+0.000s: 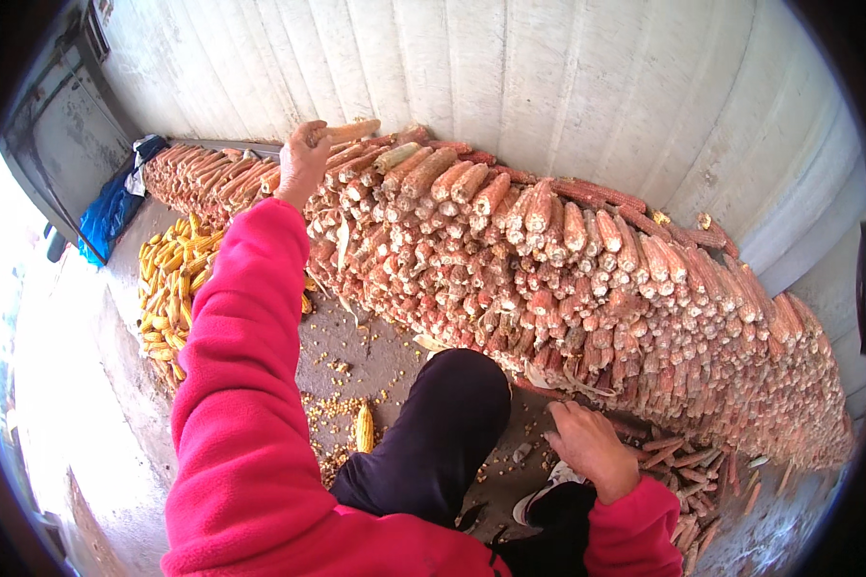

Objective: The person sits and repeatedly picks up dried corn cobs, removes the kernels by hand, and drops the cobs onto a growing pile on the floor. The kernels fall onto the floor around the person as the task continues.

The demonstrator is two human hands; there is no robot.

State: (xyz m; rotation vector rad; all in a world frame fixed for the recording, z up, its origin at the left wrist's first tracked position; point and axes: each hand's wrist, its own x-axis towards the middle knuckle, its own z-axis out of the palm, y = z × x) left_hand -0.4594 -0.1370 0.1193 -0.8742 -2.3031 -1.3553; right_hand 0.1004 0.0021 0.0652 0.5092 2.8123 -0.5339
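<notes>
My left hand (305, 160) grips a bare corn cob (352, 132), with its kernels stripped off, over the top edge of a long stacked pile of corn cobs (476, 281). That cob lies nearly level, close to the wall. Lower down, near the foot of the stack, my right hand (590, 443) is held above the floor with thumb and fingers apart and nothing visible in it. Loose bare cobs (685, 469) lie on the floor beside it.
Yellow unshelled ears (177, 270) are heaped at the left. One yellow ear (364, 427) lies among scattered kernels (332, 411) beside my knee. A pale ribbed wall (476, 72) backs the stack. Blue plastic sheeting (112, 213) lies by the door (68, 122).
</notes>
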